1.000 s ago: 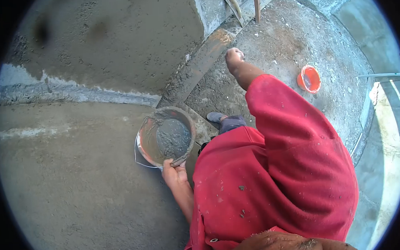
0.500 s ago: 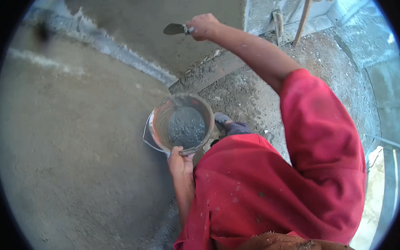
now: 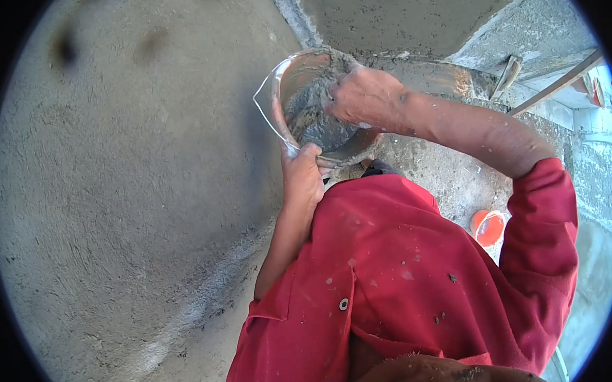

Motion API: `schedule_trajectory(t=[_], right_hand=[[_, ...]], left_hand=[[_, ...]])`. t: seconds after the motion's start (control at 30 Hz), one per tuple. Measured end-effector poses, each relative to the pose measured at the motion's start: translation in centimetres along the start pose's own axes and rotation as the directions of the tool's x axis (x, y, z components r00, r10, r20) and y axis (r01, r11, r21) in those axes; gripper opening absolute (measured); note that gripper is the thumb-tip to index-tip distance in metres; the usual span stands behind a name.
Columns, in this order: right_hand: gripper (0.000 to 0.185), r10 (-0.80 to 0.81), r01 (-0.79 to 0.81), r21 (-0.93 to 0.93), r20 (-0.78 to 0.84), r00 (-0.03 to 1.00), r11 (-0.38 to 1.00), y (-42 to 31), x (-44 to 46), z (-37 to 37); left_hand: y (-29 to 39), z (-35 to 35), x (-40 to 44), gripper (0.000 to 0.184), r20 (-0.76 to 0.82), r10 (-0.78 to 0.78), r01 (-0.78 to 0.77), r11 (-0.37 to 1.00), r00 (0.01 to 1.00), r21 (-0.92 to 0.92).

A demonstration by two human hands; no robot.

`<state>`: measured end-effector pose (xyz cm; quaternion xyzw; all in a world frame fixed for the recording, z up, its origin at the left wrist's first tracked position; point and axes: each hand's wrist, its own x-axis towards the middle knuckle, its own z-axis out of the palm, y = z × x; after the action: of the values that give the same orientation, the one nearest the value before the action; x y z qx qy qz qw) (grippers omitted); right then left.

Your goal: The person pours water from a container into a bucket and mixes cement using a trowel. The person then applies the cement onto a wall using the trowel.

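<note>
An orange, mortar-smeared bucket [image 3: 276, 97] is held up in front of my body, tilted, with its thin white wire handle [image 3: 260, 111] hanging out to the left. My left hand [image 3: 303, 177] grips its near rim, thumb over the edge. Wet grey mortar [image 3: 320, 130] lies inside. My right hand [image 3: 365, 99] reaches over the right side of the rim, its fingers closed on the trowel. The trowel's blade is down in the bucket and mostly hidden by the hand and the mortar.
A broad grey mortar-covered surface [image 3: 134, 164] spreads on the left, another [image 3: 394, 16] at the top. A wooden pole [image 3: 561, 81] and a short board [image 3: 506, 76] lean at the upper right. A small orange bucket [image 3: 488, 229] stands below at the right.
My right hand has come back from its outstretched position and down into the bucket with the trowel. The bucket sits higher in view and tilts more. The view has turned.
</note>
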<state>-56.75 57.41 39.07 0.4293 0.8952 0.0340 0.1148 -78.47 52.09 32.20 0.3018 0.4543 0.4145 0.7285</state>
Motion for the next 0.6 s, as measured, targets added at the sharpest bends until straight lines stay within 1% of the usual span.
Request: schedule_trajectory(t=[0.03,0.07,0.1,0.13,0.17,0.27,0.3,0.37,0.4,0.47,0.5,0.53,0.57,0.6], right_hand=[[0.017,-0.124,0.12,-0.064,-0.049,0.991,0.991,-0.2,-0.3,-0.4],[0.018,-0.21,0.215,-0.016,-0.296,0.932,0.976,2.6,-0.9,0.4],[0.02,-0.051,0.066,0.066,-0.202,0.978,0.996,4.5,-1.3,-0.5],[0.021,0.107,-0.095,0.131,-0.093,0.99,0.987,6.3,-2.0,-2.1],[0.023,0.26,-0.26,0.171,0.023,0.965,0.95,7.3,-2.9,-3.0],[0.028,0.342,-0.385,0.189,0.225,0.912,0.903,5.2,-4.1,1.5],[0.028,0.292,-0.319,0.23,0.143,0.946,0.92,5.3,-4.4,1.6],[0.028,0.205,-0.189,0.315,-0.017,0.979,0.93,4.9,-5.4,1.5],[0.027,0.258,-0.275,0.332,0.095,0.962,0.903,4.5,-4.5,-1.3],[0.029,0.318,-0.324,0.227,0.064,0.946,0.918,3.0,-1.9,0.2],[0.03,0.354,-0.356,0.172,0.042,0.934,0.919,2.2,-1.3,1.8],[0.033,0.215,-0.211,0.264,0.014,0.977,0.941,1.3,-1.6,3.1],[0.034,0.221,-0.217,0.282,0.018,0.975,0.935,1.7,-2.3,3.7],[0.035,0.215,-0.212,0.299,0.025,0.976,0.93,1.8,-3.2,2.3]], left_hand=[[0.4,0.7,-0.3,0.1,0.013,0.03,-0.029,0.999,0.999,-0.038],[0.8,1.0,-0.6,0.103,0.013,0.037,-0.036,0.998,0.999,-0.05],[1.2,1.2,-0.8,0.105,0.012,0.044,-0.044,0.997,0.999,-0.062],[1.6,1.4,-1.1,0.101,0.003,0.034,-0.034,0.998,0.999,-0.047],[1.8,1.7,-1.4,0.098,-0.001,0.026,-0.026,0.999,1.0,-0.034],[2.6,2.3,-1.3,0.104,0.012,0.068,-0.068,0.995,0.998,0.069],[2.8,2.4,-1.3,0.106,0.0,0.09,-0.09,0.995,0.996,0.041],[2.8,2.7,-1.2,0.111,-0.02,0.113,-0.113,0.994,0.993,0.001],[2.6,2.4,-1.2,0.111,-0.004,0.119,-0.119,0.993,0.993,-0.012],[2.3,2.1,-0.8,0.112,0.046,0.144,-0.141,0.989,0.989,-0.047],[2.3,2.1,-0.9,0.111,0.054,0.149,-0.148,0.989,0.987,-0.026],[2.5,2.0,-0.9,0.11,0.066,0.157,-0.157,0.988,0.985,-0.005],[2.9,2.2,-0.6,0.109,0.082,0.166,-0.168,0.986,0.983,0.018],[3.1,2.5,-0.4,0.109,0.093,0.171,-0.172,0.985,0.981,0.004]])
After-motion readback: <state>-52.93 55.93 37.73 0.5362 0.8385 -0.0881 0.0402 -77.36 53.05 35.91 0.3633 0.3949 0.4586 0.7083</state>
